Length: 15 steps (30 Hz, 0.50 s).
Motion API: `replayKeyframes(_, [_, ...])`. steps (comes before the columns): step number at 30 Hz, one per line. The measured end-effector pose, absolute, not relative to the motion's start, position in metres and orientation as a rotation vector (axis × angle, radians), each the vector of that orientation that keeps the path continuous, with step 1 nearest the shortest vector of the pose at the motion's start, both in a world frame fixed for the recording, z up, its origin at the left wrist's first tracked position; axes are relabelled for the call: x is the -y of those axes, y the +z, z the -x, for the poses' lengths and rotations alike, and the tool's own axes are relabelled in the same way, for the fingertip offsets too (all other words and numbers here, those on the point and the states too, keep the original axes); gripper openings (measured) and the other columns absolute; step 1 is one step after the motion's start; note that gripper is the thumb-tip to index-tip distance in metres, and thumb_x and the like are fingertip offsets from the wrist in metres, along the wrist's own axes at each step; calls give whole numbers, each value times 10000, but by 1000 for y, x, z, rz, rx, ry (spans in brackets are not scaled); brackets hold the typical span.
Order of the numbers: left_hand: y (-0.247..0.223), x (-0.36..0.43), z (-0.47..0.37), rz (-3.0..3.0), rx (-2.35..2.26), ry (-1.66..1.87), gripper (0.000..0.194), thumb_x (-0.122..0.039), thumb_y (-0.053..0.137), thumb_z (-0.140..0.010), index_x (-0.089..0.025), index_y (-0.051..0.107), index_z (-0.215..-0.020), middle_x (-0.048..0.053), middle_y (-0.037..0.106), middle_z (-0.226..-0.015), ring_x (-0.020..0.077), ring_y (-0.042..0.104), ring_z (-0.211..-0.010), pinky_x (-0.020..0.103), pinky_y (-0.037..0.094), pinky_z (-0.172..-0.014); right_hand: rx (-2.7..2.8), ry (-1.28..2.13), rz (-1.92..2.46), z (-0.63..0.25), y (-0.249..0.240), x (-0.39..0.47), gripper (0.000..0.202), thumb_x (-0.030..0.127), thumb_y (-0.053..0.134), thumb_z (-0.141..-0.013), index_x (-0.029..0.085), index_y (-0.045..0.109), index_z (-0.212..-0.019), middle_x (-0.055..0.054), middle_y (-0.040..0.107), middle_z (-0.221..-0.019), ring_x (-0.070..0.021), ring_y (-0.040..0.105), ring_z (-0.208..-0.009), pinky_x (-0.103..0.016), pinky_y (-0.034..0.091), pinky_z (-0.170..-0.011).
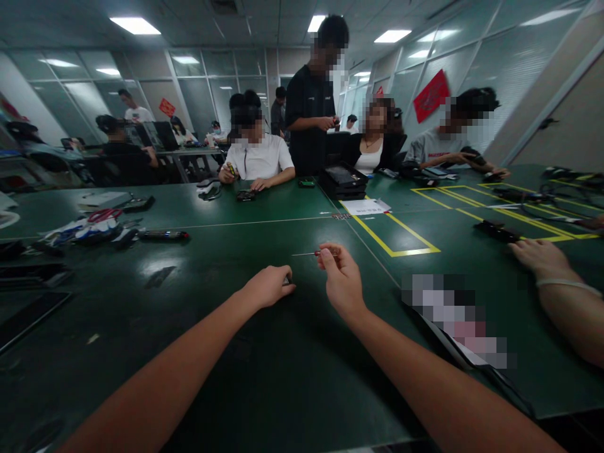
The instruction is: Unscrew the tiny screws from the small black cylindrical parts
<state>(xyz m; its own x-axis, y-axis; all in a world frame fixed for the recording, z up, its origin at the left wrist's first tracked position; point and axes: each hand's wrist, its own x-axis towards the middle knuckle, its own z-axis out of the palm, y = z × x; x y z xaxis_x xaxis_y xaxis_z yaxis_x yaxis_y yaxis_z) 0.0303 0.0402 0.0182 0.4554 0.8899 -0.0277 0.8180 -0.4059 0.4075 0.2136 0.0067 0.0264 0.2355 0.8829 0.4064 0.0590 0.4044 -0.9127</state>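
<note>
My right hand [344, 282] pinches a screwdriver [318, 253], its leftward tip not yet touching the small object [286, 280] my left hand [268, 287] encloses.

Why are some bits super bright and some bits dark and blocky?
In the head view, the ceiling light glares white while the room looks dim; in the head view, the green table goes nearly black between the forearms; also in the head view, blocky squares mask something at right, and the screwdriver in the right hand lacks fine detail.
</note>
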Motion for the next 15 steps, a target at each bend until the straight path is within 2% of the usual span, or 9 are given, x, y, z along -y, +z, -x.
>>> replayKeyframes(5, [18, -44, 5, -2137, -1525, 482, 253, -394, 595, -886, -199, 664, -1032, 60, 696, -917, 199, 649, -752, 289, 465, -642, 1193, 736, 994, -214, 28, -5, 228, 419, 566, -919, 224, 629, -1020, -29, 650, -862, -193, 621, -808, -354, 506, -754])
replayKeyframes(8, [23, -44, 35, -1785, -1504, 710, 361, -408, 616, -855, -195, 662, -1142, 41, 675, -876, 152, 587, -652, 262, 437, -581, 1191, 753, 994, -215, 27, -6, 223, 412, 569, -922, 223, 630, -1022, -28, 648, -875, -191, 621, -818, -352, 500, -765])
replayKeyframes(10, [30, -38, 57, -1528, -1494, 884, 386, -425, 635, -841, -182, 670, -1138, 36, 657, -875, 128, 541, -627, 232, 393, -529, 1192, 767, 993, -215, 25, -6, 224, 410, 570, -926, 220, 630, -1029, -28, 648, -881, -191, 621, -827, -349, 497, -770])
replayKeyframes(12, [38, -28, 81, -1256, -1450, 1047, 356, -426, 675, -818, -157, 683, -1051, 26, 630, -845, 107, 496, -590, 213, 351, -484, 1195, 779, 997, -216, 23, -7, 227, 412, 567, -932, 219, 630, -1035, -30, 651, -890, -192, 622, -835, -349, 494, -775])
replayKeyframes(13, [43, -22, 93, -1130, -1431, 1134, 296, -378, 678, -821, -153, 679, -1012, 9, 611, -804, 98, 479, -577, 206, 348, -481, 1196, 783, 1001, -216, 22, -7, 230, 415, 565, -934, 219, 630, -1037, -32, 653, -895, -193, 622, -837, -350, 494, -777])
replayKeyframes(15, [51, -7, 118, -890, -1401, 1232, 148, -285, 580, -901, -173, 657, -960, -28, 572, -734, 88, 471, -579, 195, 392, -532, 1203, 789, 1011, -215, 20, -7, 236, 420, 565, -937, 219, 632, -1040, -34, 656, -906, -195, 623, -843, -353, 492, -781])
